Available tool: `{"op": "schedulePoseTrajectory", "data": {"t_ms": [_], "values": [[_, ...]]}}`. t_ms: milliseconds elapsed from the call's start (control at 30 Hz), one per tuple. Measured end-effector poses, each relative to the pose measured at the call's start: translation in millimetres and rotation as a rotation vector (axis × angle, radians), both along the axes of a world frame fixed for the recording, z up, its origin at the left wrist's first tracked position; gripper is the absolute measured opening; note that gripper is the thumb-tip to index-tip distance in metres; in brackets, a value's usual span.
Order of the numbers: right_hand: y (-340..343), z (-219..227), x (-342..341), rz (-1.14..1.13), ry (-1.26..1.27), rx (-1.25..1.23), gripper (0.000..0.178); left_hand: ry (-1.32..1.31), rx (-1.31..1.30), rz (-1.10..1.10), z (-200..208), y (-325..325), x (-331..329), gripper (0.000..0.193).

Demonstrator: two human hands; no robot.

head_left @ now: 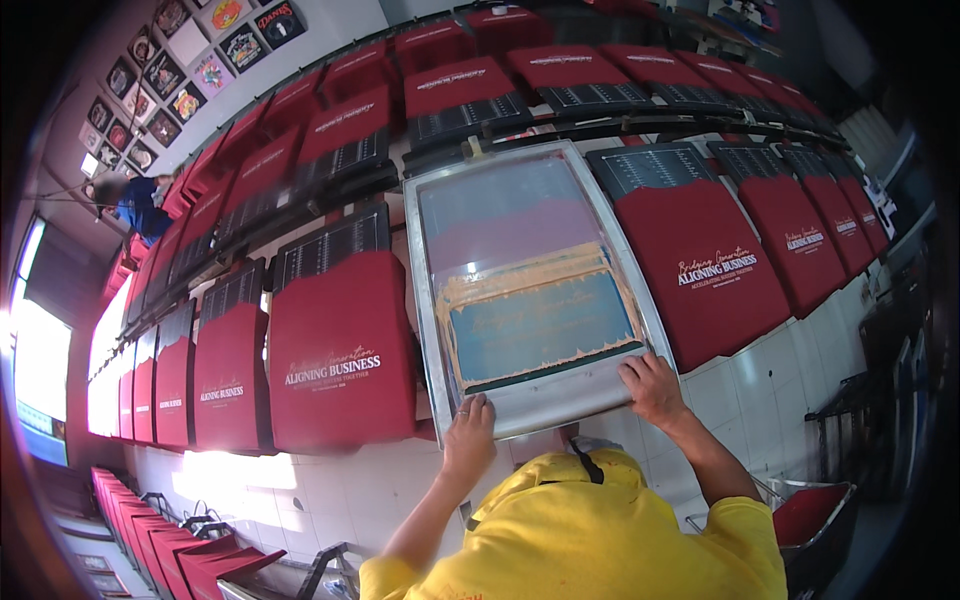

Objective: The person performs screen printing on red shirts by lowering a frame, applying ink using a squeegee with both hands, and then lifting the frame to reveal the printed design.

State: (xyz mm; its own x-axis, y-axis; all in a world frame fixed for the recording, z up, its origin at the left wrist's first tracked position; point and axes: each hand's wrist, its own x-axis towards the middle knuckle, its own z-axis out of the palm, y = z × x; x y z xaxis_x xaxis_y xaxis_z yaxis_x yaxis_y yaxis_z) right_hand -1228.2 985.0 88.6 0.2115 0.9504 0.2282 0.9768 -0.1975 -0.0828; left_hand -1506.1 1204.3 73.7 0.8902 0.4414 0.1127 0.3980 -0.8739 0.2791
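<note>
A silk screen in a metal frame (545, 400) lies over a shirt board in the middle of the row. Across its mesh, a blue-green stencil area (540, 330) is bordered by ragged tan tape or ink, and dark red cloth shows faintly through the upper part. My left hand (469, 435) grips the frame's near left corner, fingers over the top of the rim. Farther right, my right hand (655, 392) holds the near right corner the same way. The undersides of both hands, thumbs included, are partly hidden.
Dark red shirts on boards flank the screen, one at left (340, 350) and one at right (700, 270), both with white print. More boards (460, 90) stand in rows behind. A person in blue (143, 208) is far left. A red-lined container (812, 515) sits lower right.
</note>
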Motion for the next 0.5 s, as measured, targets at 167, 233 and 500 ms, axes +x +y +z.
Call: {"op": "schedulePoseTrajectory", "data": {"t_ms": [167,233,500], "values": [[-11,-12,-14,-0.024,0.069,-0.029,0.072,0.076,0.032,-0.035,-4,-14,-10,0.060],[-9,-14,-19,-0.027,0.074,-0.033,0.075,0.111,0.020,-0.037,-7,-14,-15,0.062],[-19,-12,2,-0.187,0.233,0.203,0.051,-0.140,-0.220,0.077,4,7,-31,0.061]]}}
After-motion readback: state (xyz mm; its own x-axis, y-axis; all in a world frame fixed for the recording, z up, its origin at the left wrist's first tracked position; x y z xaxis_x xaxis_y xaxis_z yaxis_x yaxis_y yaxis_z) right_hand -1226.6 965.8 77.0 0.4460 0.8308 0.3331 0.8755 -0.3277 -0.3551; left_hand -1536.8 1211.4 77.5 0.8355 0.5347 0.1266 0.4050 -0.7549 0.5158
